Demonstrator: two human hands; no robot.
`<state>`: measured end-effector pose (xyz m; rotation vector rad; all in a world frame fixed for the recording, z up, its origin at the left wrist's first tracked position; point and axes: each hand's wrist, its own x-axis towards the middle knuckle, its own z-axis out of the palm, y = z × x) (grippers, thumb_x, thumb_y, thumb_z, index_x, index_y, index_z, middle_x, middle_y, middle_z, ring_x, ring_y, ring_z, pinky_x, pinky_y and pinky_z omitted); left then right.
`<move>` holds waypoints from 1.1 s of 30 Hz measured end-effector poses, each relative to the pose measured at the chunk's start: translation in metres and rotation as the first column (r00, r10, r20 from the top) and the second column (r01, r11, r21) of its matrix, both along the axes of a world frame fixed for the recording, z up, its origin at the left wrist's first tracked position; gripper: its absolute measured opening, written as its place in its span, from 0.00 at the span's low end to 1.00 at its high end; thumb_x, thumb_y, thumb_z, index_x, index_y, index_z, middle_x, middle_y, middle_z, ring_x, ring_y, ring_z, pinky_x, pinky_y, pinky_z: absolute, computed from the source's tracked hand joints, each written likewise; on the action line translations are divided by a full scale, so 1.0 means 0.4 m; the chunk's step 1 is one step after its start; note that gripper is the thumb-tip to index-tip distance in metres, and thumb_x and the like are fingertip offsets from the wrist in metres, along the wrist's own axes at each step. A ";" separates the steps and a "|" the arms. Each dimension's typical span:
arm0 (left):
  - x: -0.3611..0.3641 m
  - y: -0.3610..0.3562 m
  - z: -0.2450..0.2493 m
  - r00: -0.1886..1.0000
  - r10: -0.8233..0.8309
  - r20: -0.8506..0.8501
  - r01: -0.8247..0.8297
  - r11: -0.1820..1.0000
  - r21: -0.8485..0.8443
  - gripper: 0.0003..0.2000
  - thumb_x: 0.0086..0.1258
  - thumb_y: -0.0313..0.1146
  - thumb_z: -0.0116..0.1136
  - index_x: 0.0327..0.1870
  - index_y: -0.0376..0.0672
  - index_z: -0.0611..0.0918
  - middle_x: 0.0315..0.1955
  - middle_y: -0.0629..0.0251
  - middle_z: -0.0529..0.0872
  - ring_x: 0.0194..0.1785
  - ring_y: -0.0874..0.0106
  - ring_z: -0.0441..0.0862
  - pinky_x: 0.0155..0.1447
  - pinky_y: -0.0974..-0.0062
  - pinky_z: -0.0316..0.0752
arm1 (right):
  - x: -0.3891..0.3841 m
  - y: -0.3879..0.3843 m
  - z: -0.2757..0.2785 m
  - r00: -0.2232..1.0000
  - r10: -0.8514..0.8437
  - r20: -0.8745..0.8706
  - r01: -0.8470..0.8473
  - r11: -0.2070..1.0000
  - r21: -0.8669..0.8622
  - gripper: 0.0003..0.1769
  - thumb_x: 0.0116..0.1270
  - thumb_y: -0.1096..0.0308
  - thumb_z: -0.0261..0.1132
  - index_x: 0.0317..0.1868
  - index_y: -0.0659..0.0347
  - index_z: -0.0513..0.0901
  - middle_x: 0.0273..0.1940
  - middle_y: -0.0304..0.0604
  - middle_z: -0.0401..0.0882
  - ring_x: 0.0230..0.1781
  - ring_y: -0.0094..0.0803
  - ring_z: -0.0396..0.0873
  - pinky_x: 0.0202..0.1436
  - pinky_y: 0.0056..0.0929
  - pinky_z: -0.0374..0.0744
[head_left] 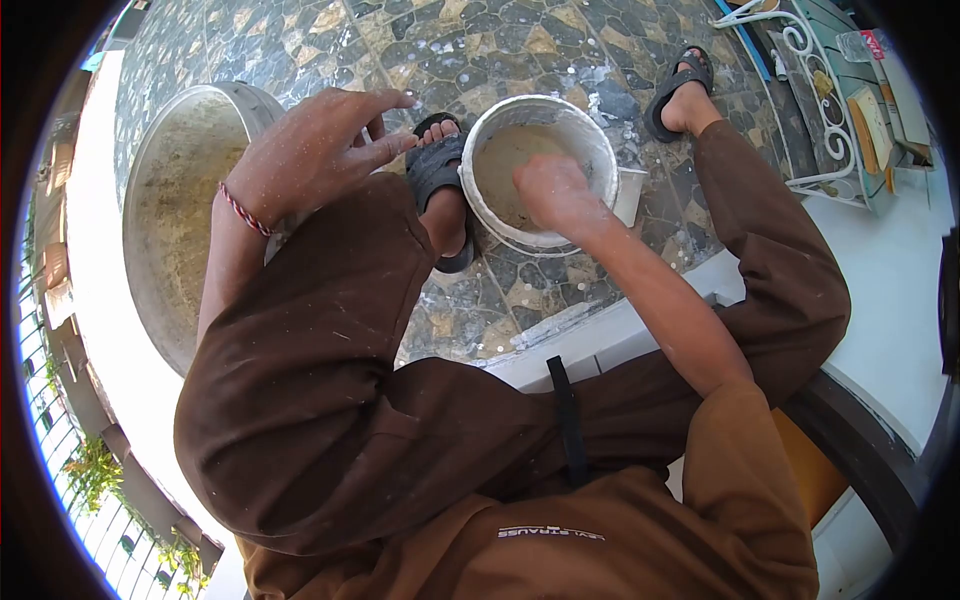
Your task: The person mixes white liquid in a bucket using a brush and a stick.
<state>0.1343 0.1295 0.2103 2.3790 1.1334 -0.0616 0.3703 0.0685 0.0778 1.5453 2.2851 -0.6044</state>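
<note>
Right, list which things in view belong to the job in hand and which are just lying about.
Job:
bucket, right hand inside
pale mix in it
tub, perhaps

Lying about, it seems:
bench, upper right
clutter on it
plants, lower left

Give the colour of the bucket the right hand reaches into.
The bucket is off-white, as the head view shows.

At far right, a green slatted counter (832, 28) with white scrolled ironwork (838, 180), bearing a clear plastic container (853, 46). Underfoot, patterned stone paving (540, 40). At near left, leafy plants (95, 475).
</note>
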 end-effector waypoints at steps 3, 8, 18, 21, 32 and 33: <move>0.009 0.000 0.007 1.000 0.022 0.004 -0.022 0.999 -0.043 0.20 0.69 0.44 0.56 0.58 0.44 0.77 0.35 0.59 0.84 0.35 0.66 0.80 0.45 0.68 0.74 | -0.004 -0.013 0.002 0.981 0.131 -0.143 -0.129 0.991 0.024 0.10 0.50 0.74 0.62 0.34 0.61 0.85 0.32 0.54 0.83 0.39 0.50 0.82 0.44 0.41 0.80; 0.014 0.000 0.011 0.999 0.053 -0.014 -0.054 0.996 -0.077 0.20 0.69 0.43 0.56 0.58 0.44 0.77 0.35 0.59 0.84 0.34 0.67 0.80 0.44 0.68 0.74 | 0.052 0.035 -0.039 0.962 0.011 -0.273 0.016 0.995 0.097 0.09 0.50 0.74 0.63 0.34 0.61 0.85 0.33 0.53 0.83 0.38 0.49 0.82 0.44 0.41 0.80; 0.015 -0.001 0.012 0.998 0.042 0.039 -0.039 0.997 -0.072 0.19 0.69 0.42 0.56 0.55 0.40 0.78 0.33 0.55 0.84 0.34 0.62 0.81 0.42 0.67 0.75 | 0.032 0.017 0.024 0.999 -0.033 0.034 0.032 0.999 0.022 0.11 0.53 0.75 0.62 0.38 0.61 0.85 0.35 0.50 0.84 0.40 0.43 0.84 0.45 0.37 0.81; 0.016 0.003 0.014 0.999 0.042 0.012 -0.041 0.996 -0.075 0.20 0.69 0.43 0.57 0.57 0.42 0.78 0.34 0.57 0.84 0.35 0.66 0.81 0.43 0.69 0.75 | 0.014 0.002 0.018 0.995 -0.007 -0.098 0.007 1.000 0.001 0.09 0.50 0.74 0.64 0.35 0.63 0.84 0.35 0.54 0.83 0.39 0.48 0.83 0.43 0.42 0.80; -0.002 0.000 -0.003 1.000 -0.006 0.013 0.006 1.000 0.029 0.19 0.69 0.43 0.56 0.56 0.42 0.78 0.35 0.58 0.83 0.35 0.65 0.80 0.44 0.67 0.74 | 0.039 0.035 0.017 0.984 -0.180 0.004 0.179 0.981 0.068 0.10 0.51 0.73 0.64 0.36 0.63 0.84 0.36 0.55 0.83 0.41 0.47 0.82 0.45 0.42 0.80; -0.006 -0.003 -0.008 1.000 0.000 0.017 0.000 1.000 0.026 0.19 0.69 0.43 0.56 0.56 0.42 0.78 0.35 0.58 0.83 0.35 0.65 0.80 0.44 0.67 0.74 | 0.035 0.032 0.022 0.991 -0.122 0.054 0.122 0.993 0.004 0.10 0.51 0.74 0.64 0.36 0.63 0.84 0.36 0.55 0.83 0.41 0.47 0.82 0.45 0.41 0.80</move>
